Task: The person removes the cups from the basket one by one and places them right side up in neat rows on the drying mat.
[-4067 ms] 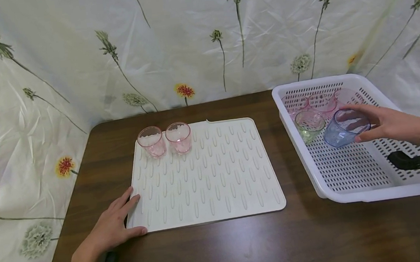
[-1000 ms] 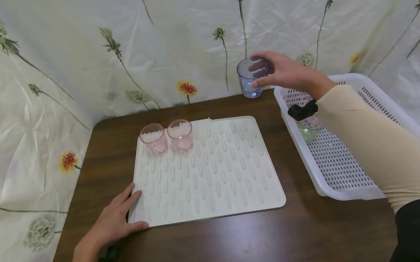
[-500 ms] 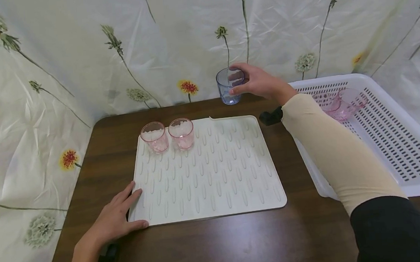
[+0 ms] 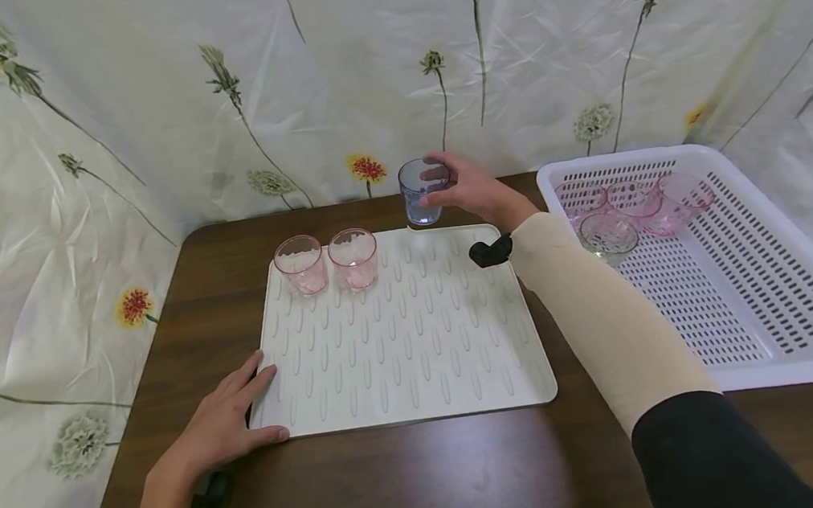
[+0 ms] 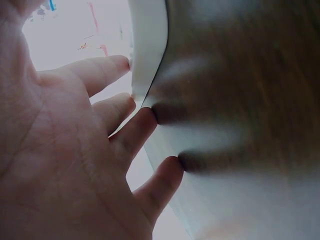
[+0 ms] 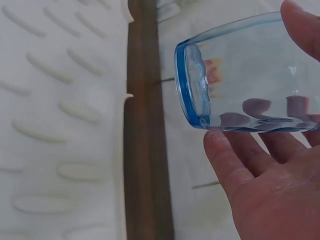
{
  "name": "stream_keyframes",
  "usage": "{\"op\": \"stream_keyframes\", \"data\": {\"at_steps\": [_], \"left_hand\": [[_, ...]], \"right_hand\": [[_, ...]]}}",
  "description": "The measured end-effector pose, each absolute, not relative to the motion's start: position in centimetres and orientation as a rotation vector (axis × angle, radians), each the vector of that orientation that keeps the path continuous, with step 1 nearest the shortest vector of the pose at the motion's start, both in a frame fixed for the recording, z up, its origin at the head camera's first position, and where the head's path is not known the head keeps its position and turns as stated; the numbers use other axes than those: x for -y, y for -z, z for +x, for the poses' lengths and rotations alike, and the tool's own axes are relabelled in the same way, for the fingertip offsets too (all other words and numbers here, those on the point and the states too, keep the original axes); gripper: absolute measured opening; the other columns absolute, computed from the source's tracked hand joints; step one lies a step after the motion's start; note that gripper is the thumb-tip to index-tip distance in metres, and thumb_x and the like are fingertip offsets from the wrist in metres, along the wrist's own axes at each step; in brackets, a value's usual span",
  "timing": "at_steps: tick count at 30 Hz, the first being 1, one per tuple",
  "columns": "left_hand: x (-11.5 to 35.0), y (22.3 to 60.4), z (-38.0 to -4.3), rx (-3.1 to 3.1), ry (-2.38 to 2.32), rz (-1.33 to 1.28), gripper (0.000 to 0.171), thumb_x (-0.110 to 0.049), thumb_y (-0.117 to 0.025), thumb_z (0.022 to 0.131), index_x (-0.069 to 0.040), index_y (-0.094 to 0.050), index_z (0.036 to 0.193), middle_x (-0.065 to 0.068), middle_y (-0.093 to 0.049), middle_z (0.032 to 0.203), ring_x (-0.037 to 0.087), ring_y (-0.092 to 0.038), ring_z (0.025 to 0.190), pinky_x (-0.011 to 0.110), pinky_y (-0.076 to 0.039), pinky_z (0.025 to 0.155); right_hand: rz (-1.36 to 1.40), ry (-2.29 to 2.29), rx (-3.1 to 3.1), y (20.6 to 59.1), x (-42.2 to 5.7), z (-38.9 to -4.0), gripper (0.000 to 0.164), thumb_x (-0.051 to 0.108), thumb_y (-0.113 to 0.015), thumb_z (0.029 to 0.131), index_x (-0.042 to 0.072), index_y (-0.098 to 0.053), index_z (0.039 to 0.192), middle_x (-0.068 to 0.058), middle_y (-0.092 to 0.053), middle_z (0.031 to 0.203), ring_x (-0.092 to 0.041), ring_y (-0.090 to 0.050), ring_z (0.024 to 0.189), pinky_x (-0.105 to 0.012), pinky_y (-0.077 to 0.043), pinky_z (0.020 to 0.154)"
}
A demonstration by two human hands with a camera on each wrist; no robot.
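White basket [image 4: 794, 372] holds four glasses [image 4: 609, 239]; right hand [image 4: 475, 190] grips a blue glass [image 4: 415, 201].

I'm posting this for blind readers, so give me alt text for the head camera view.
A person's right hand holds a blue glass near the far edge of a white ridged mat bearing two pink glasses. The left hand touches the mat's left edge. To the right, a white basket holds three pink glasses and one greenish glass.
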State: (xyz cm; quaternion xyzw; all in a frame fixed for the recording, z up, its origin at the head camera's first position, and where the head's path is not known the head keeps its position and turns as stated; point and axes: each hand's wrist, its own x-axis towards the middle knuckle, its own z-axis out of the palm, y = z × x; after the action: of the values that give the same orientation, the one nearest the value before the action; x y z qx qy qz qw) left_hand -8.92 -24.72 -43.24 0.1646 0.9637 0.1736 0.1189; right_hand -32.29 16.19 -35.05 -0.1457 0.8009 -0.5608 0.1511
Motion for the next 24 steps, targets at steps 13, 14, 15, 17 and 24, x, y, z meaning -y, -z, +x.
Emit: {"op": "stream_keyframes", "data": {"at_steps": [13,14,15,17,24], "left_hand": [[24.7,43.2,-8.9,-2.812,-0.506,0.479,0.094,-0.056,-0.078,0.076,-0.006,-0.045,0.148,0.022,-0.027,0.161,0.048,-0.034,0.142,0.069,-0.037,0.102],[24.7,43.2,-8.9,-2.812,-0.504,0.478,0.094,-0.055,-0.078,0.076,-0.006,-0.045,0.148,0.022,-0.028,0.161,0.048,-0.034,0.142,0.068,-0.037,0.102],[24.7,43.2,-8.9,-2.811,-0.503,0.474,0.094,-0.055,-0.078,0.076,-0.006,-0.045,0.148,0.021,-0.027,0.162,0.048,-0.034,0.142,0.068,-0.037,0.103],[24.7,43.2,-8.9,-2.815,-0.501,0.476,0.093,-0.055,-0.079,0.076,-0.006,-0.045,0.148,0.022,-0.028,0.161,0.048,-0.034,0.142,0.068,-0.037,0.103],[24.6,43.2,-8.9,-2.808,-0.502,0.473,0.093,-0.054,-0.078,0.076,-0.006,-0.045,0.148,0.022,-0.027,0.162,0.048,-0.034,0.142,0.069,-0.035,0.104]], "right_hand": [[-0.363,1.584,-2.323,39.0,-14.2,-30.8,0.08,0.01,-0.074,0.088,0.015,-0.031,0.154,-0.013,-0.045,0.151,-0.03,-0.046,0.135,-0.049,-0.039,0.114],[-0.362,1.583,-2.322,39.4,-14.0,-30.7,0.08,0.01,-0.074,0.088,0.016,-0.03,0.154,-0.012,-0.046,0.151,-0.029,-0.046,0.135,-0.048,-0.039,0.114],[-0.36,1.588,-2.318,39.6,-13.9,-30.5,0.08,0.01,-0.074,0.088,0.016,-0.03,0.154,-0.011,-0.046,0.151,-0.029,-0.047,0.136,-0.048,-0.039,0.114],[-0.353,1.589,-2.327,40.0,-13.5,-30.2,0.08,0.011,-0.075,0.087,0.017,-0.031,0.154,-0.01,-0.047,0.151,-0.028,-0.047,0.136,-0.048,-0.039,0.114],[-0.352,1.61,-2.337,40.9,-13.0,-28.9,0.081,0.013,-0.076,0.086,0.021,-0.032,0.154,-0.012,-0.044,0.15,-0.029,-0.045,0.137,-0.051,-0.038,0.115]]}}
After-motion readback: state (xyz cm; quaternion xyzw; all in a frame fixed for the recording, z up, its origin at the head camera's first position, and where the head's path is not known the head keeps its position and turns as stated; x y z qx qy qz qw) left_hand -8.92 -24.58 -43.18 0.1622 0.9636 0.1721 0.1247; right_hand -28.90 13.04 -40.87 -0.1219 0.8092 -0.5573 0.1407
